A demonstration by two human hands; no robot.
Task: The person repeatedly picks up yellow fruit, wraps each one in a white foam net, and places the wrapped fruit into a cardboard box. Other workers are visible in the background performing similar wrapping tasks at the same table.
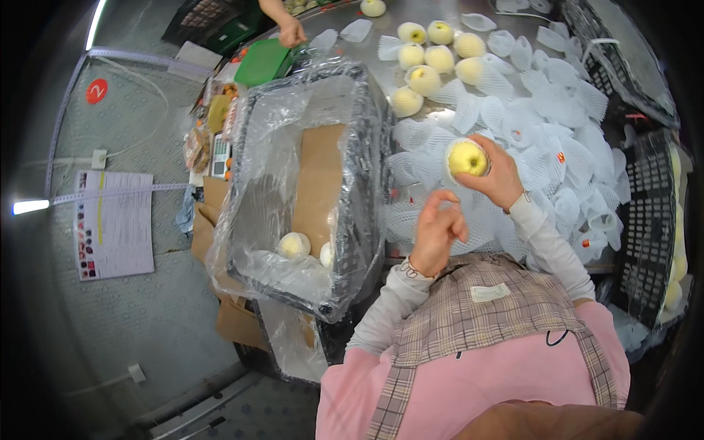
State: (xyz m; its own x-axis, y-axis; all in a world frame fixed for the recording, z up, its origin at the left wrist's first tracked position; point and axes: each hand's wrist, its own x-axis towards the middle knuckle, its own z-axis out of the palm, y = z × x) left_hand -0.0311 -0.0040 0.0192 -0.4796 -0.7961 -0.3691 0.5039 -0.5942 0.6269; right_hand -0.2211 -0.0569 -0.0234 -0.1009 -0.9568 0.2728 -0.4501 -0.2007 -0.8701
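Observation:
My right hand (496,175) is closed around a yellow-green apple (467,158) in a white foam net sleeve, its stem end facing up. Just below and to the left, my left hand (440,231) hovers with bent fingers apart and nothing visible in it. Beneath both hands spreads a heap of white foam net sleeves (550,143). Left of them stands a black crate (360,165) lined with clear plastic and brown cardboard. Two sleeved fruits, one a whole pale fruit (294,246) and one partly hidden, lie at its near end.
Several sleeved apples (439,59) sit at the back of the metal table. Another person's hand (291,33) is beside a green lid-like piece (264,61). A black crate of fruit (649,231) borders the right side. A printed sheet (115,225) hangs at left.

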